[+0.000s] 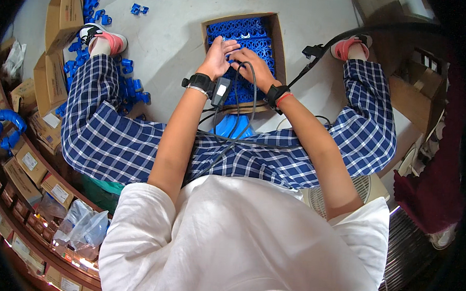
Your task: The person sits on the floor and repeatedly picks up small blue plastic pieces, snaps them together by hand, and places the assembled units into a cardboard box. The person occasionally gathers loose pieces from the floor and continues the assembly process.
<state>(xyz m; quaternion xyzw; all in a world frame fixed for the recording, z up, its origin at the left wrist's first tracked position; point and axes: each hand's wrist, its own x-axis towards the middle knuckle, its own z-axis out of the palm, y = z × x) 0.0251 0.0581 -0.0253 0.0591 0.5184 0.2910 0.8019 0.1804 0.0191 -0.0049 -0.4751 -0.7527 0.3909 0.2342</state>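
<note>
Both hands are down in the cardboard box (pixel 279 42), pressing on the blue plastic clips (pixel 249 33) packed inside. Left hand (pixel 217 58) lies flat-ish with fingers spread and pointing away from the body, resting on top of the clips rather than closed around any one piece. Right hand (pixel 253 62) is right beside it, nearly touching, fingers curled down onto the same layer; can't tell if it's actually pinching a clip or just pushing on it.

Box sits on the pale floor (pixel 170 37) between the person's spread legs, just past the knees. Its long axis runs away from the body, tilted a bit toward the right, open side up. Clips inside lie in neat rows going across the box.

Both forearms reach straight forward from the lower edge and converge at the box, wrists bent slightly down. Each wrist has a black strap, and a cable (pixel 239 119) hangs from them in a loop.

More loose blue clips (pixel 128 82) are scattered on the floor by the left leg, with stacked cardboard boxes (pixel 63 10) further left.
</note>
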